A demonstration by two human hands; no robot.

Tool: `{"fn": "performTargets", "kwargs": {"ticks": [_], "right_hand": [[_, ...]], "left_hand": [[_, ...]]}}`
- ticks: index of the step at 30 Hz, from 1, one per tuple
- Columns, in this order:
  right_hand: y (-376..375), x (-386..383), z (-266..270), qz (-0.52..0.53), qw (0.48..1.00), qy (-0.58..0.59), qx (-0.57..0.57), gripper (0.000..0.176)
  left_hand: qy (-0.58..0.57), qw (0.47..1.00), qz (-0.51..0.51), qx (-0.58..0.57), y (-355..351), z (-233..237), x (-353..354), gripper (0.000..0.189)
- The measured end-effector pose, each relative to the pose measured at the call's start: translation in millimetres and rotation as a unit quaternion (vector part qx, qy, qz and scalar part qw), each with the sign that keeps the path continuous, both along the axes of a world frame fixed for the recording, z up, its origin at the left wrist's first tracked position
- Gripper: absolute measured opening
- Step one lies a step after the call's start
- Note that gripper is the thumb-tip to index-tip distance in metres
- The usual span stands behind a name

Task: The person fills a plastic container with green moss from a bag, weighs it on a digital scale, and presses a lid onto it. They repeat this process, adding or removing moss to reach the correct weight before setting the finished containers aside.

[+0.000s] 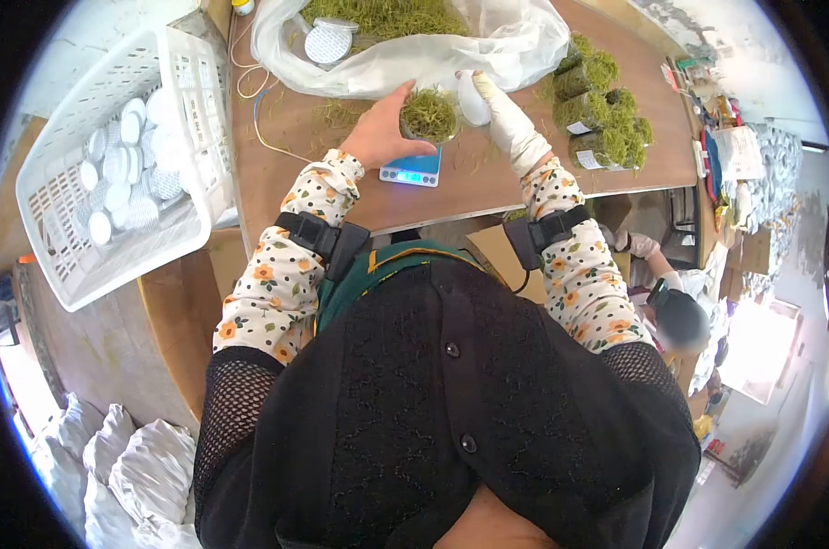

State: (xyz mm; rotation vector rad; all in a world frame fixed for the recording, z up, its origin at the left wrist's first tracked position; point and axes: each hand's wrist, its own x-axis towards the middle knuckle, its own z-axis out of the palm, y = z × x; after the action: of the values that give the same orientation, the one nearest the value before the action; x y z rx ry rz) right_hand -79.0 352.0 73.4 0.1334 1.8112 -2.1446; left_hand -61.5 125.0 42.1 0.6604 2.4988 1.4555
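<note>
My left hand (383, 126) is bare and curls around the side of a clear tub filled with green moss (430, 113). Under the tub is a small digital scale (411, 168) with a lit blue display. On my right hand (513, 126) is a white glove. Its fingers grip a smooth white rounded piece (474, 99), whose exact kind I cannot make out, just right of the tub. Beyond both hands lies a translucent plastic bag (369, 84) holding loose moss (396, 16) and a round white lid (328, 42).
Several filled moss tubs (593, 112) stand at the right of the brown table (291, 188). A white plastic basket (178, 240) of round lids is at left. A thin cable runs along the table's left side. Another person (679, 320) is at lower right.
</note>
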Motion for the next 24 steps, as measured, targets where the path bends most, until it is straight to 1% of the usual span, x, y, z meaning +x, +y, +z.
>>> {"fn": "performTargets", "kwargs": {"ticks": [5,7,8,9,12,15,16,19,21,22,24], "right_hand": [[-11,-3,1,0.014,0.999,0.032,0.010,0.047],[-11,-6,-8,0.015,0.999,0.032,-0.007,0.047],[-13,-6,-6,0.006,0.999,0.038,0.006,0.045],[-15,-3,-5,-0.004,0.999,0.043,0.019,0.043],[-15,0,-6,-0.022,0.998,0.060,0.024,0.041],[-16,0,-8,-0.033,0.998,0.050,0.012,0.041],[-16,-1,-8,-0.036,0.998,0.041,0.007,0.041],[-20,0,-8,-0.047,0.996,0.072,0.024,0.039],[-22,5,-1,-0.047,0.997,0.058,-0.008,0.037],[-23,6,1,-0.045,0.997,0.049,-0.025,0.036],[-19,1,-7,-0.064,0.997,0.044,-0.015,0.036]], "left_hand": [[0.081,0.997,-0.004,-0.001,13,15,-2,0.101],[0.155,0.987,-0.006,-0.037,17,9,-2,0.099],[0.193,0.980,-0.007,-0.054,19,9,-1,0.097],[0.190,0.978,-0.005,-0.083,20,12,2,0.094],[0.270,0.958,-0.009,-0.094,22,10,2,0.087],[0.298,0.947,-0.021,-0.118,26,14,3,0.072],[0.300,0.948,-0.018,-0.105,28,14,2,0.063],[0.299,0.951,-0.015,-0.069,35,9,-3,0.038],[0.292,0.955,-0.019,-0.050,37,7,-7,0.024],[0.289,0.956,-0.021,-0.044,37,7,-8,0.020],[0.280,0.959,-0.025,-0.033,38,9,-8,0.013]]}}
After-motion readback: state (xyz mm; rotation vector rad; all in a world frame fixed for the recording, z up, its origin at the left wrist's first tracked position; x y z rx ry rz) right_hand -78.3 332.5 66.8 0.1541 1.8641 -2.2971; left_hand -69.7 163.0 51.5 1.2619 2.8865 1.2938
